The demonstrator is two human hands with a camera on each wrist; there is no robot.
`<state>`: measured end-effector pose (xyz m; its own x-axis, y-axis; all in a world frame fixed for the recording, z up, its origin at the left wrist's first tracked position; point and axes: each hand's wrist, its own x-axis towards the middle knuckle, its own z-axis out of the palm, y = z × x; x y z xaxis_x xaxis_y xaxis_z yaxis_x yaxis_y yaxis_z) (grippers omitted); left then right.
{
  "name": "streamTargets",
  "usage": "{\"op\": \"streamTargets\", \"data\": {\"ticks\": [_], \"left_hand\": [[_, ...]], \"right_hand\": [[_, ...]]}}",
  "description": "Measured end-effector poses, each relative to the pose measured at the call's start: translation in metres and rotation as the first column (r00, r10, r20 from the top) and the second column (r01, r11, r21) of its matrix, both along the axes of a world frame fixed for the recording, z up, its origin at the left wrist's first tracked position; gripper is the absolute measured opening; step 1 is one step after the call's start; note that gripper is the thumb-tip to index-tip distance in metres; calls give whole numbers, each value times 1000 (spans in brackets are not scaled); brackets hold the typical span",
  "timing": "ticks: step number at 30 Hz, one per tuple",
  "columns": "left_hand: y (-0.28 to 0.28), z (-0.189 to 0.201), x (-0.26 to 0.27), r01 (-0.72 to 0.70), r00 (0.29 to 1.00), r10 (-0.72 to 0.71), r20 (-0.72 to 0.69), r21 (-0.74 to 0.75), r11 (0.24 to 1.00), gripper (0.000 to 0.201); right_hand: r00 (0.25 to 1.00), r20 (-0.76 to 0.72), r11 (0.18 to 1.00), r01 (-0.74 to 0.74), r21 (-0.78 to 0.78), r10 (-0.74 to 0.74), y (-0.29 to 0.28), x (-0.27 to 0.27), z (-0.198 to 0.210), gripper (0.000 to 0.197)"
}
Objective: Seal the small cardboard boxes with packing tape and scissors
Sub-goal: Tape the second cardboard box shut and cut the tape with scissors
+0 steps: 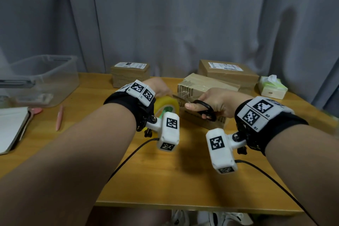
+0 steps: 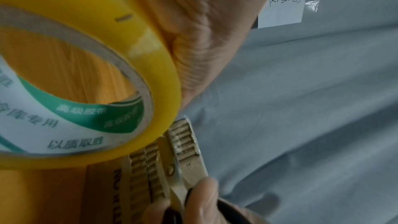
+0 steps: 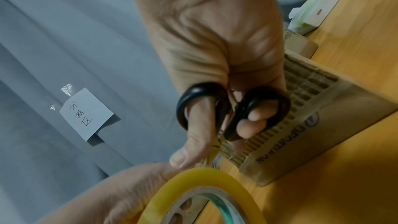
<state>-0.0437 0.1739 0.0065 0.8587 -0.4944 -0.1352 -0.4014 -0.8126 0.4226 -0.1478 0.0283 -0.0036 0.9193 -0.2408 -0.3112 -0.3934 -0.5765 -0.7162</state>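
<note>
At centre frame the left hand (image 1: 159, 88) is holding the tape roll (image 1: 166, 105) beside the cardboard box (image 1: 201, 117) on the surface (image 1: 165, 180). The right hand (image 1: 216, 102) is gripping the scissors (image 1: 203, 109), blades at the tape. The cutting step appears underway; next the blades likely need closing cleanly across the strip.

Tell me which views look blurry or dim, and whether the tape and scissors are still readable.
Head view: evenly lit, edges bowed and soft, tape roll and scissors clear. Left wrist: dim, the roll sharp with legible print, blades and right hand soft. Right wrist: dim, handles sharp, the roll and left hand blurred.
</note>
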Motion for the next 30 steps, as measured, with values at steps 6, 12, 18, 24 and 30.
{"op": "streamTargets", "data": {"ticks": [6,12,18,24,30], "left_hand": [[13,2,-2,-55,998,55,8,-19,998,31],[30,-18,-5,-64,998,62,-16,-283,957,17],[36,-24,-9,-60,998,64,-5,-432,900,6],[32,-25,-6,-77,997,72,-28,-448,891,9],[30,-26,-5,-92,996,85,-37,-478,874,11]], "right_hand": [[999,-11,995,-42,-96,41,-3,0,-5,45],[973,-106,945,-226,-235,206,-3,-9,-19,37],[925,-310,692,-373,-618,221,-1,-13,-48,59],[918,-283,609,-396,-687,278,-2,-11,-38,58],[791,-545,319,-611,-725,278,17,-2,-12,34]]}}
